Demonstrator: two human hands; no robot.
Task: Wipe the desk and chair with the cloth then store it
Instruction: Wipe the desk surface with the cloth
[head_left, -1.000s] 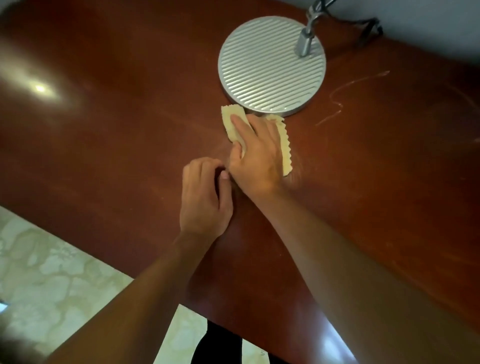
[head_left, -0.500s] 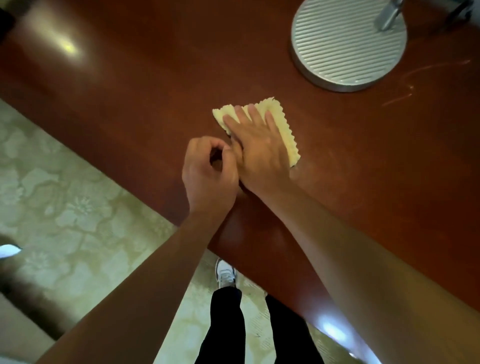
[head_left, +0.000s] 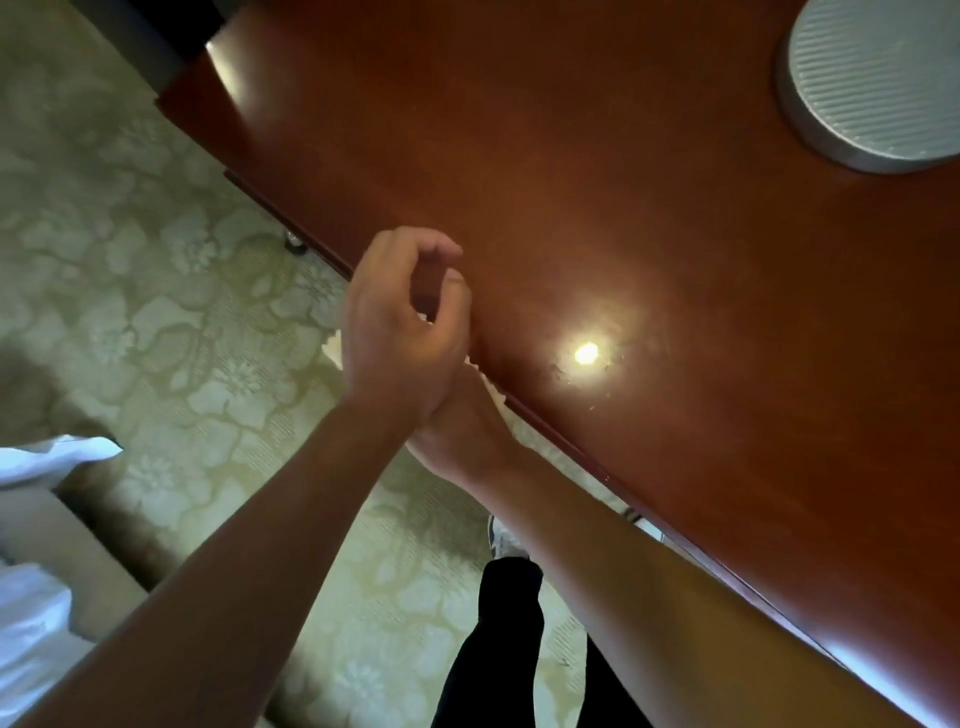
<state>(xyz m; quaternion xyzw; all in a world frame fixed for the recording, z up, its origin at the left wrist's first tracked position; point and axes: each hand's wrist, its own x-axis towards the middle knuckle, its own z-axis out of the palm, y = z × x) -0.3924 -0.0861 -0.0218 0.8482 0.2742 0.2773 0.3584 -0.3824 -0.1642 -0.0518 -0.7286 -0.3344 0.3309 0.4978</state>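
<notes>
The pale yellow cloth (head_left: 491, 387) shows only as small scraps at the near edge of the red-brown desk (head_left: 649, 234). My right hand (head_left: 462, 431) sits at that edge with the cloth, its fingers hidden under my left hand. My left hand (head_left: 400, 332) hovers over the edge above it, fingers loosely curled in a C shape with nothing visible in them. No chair can be made out.
A round ribbed metal lamp base (head_left: 878, 88) stands on the desk at the far right. Patterned green carpet (head_left: 171, 291) lies left of the desk, with white bedding (head_left: 31, 623) at the lower left. My legs in black trousers (head_left: 488, 649) stand by the desk edge.
My right hand has dragged the cloth from near the lamp base back to the desk's near edge. My left hand has lifted off the desk and now covers the right hand's fingers.
</notes>
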